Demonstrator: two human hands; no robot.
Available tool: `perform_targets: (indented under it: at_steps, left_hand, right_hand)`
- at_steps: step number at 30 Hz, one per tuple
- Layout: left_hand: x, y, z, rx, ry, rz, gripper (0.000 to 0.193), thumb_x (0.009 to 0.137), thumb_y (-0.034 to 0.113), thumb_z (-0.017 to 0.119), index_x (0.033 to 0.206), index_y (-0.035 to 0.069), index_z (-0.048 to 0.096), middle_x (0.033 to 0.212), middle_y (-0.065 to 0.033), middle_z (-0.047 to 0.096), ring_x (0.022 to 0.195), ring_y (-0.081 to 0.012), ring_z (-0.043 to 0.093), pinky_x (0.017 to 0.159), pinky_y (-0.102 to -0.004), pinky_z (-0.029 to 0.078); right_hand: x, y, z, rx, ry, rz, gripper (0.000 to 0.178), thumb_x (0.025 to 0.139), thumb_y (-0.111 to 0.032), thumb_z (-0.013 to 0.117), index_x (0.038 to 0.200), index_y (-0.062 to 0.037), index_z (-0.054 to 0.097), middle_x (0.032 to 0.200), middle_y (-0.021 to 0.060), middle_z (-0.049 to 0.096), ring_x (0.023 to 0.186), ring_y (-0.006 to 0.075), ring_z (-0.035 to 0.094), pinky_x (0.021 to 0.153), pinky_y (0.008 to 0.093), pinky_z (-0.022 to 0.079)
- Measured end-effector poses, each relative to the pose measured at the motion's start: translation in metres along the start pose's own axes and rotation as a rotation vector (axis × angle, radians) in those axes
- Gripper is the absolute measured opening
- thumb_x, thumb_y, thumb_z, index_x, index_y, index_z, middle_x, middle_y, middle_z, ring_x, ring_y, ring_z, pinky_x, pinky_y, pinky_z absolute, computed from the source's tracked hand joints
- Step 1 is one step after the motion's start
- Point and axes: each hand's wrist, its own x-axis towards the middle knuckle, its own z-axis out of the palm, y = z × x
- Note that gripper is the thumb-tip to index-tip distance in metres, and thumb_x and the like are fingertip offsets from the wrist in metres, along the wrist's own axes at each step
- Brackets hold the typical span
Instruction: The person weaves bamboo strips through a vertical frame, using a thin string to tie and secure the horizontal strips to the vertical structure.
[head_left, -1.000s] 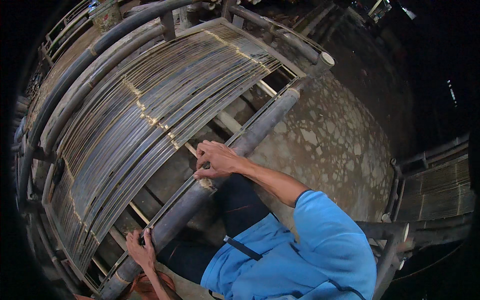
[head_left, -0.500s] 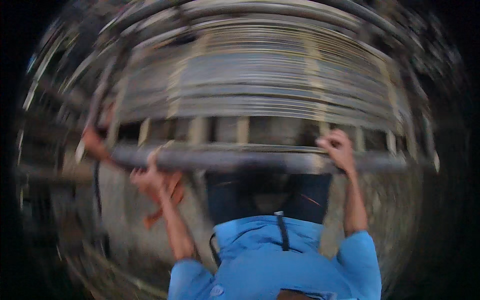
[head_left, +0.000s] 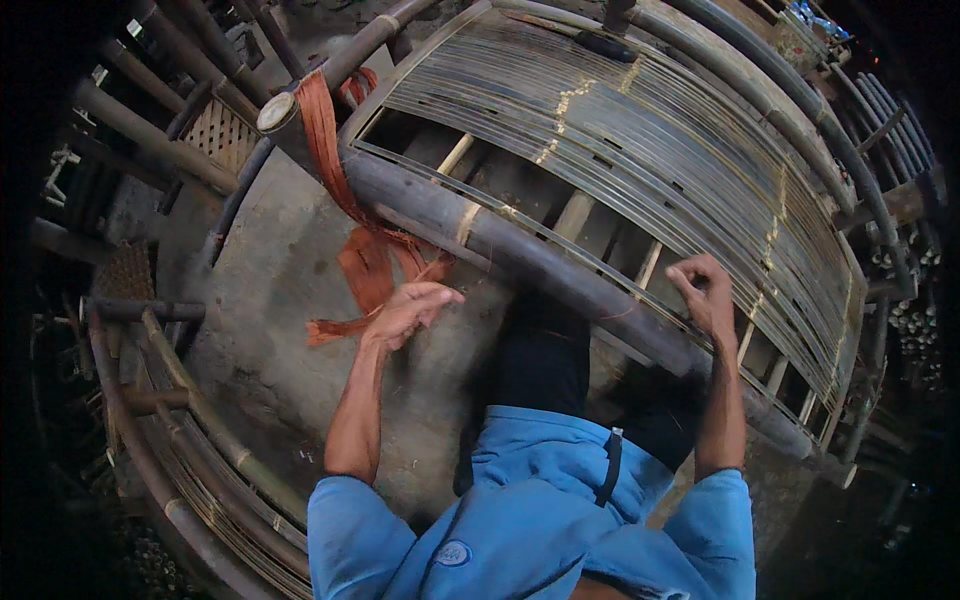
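Note:
In front of me lies a bamboo frame with a thick dark front pole [head_left: 560,265] and a panel of thin bamboo slats [head_left: 640,120] held by pale bindings. My left hand [head_left: 408,310] is on the near side of the pole, apart from it, with its fingers pressed together. Orange strips [head_left: 368,265] hang over the pole's left end and down beside this hand; whether it grips one is unclear. Over the gap between pole and slats is my right hand [head_left: 705,290], closed with thumb and fingertips together. Anything thin in its pinch is too small to make out.
A bamboo rack [head_left: 170,440] with long poles stands at the lower left. Several bamboo poles [head_left: 160,125] and a woven lattice [head_left: 213,138] are at the upper left. Curved rails [head_left: 780,100] run along the frame's far side. Pale crosspieces [head_left: 573,215] bridge the gap.
My view has tilted, so the frame now slants down to the right, and the blur is gone. My left hand has come away from the pole; my right hand remains pinched near the gap.

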Motion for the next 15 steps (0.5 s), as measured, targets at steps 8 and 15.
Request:
perform_targets:
  at_steps: [8,15]
  left_hand:
    - [0.095,-0.019,0.025,-0.448,0.38,0.552,0.105,0.075,0.021,0.087,0.153,0.008,0.019,0.127,-0.0132,0.057,0.104,-0.0163,0.06,0.076,-0.0296,0.051]
    - [-0.012,-0.012,-0.009,-0.172,0.34,0.196,0.016,0.094,0.018,0.065,0.101,0.005,0.069,0.077,0.0023,0.059,0.063,-0.0086,0.051,0.052,-0.0238,0.038]
  right_hand:
    - [0.017,-0.019,0.109,0.031,0.068,-0.015,0.019,0.082,-0.021,0.082,0.084,-0.004,0.074,0.077,0.0075,0.061,0.072,0.0164,0.057,0.067,0.0324,0.047]
    - [0.01,-0.013,0.101,-0.014,0.162,0.105,0.024,0.081,-0.024,0.082,0.08,-0.0011,0.073,0.074,0.0096,0.061,0.071,0.022,0.06,0.068,0.0353,0.048]
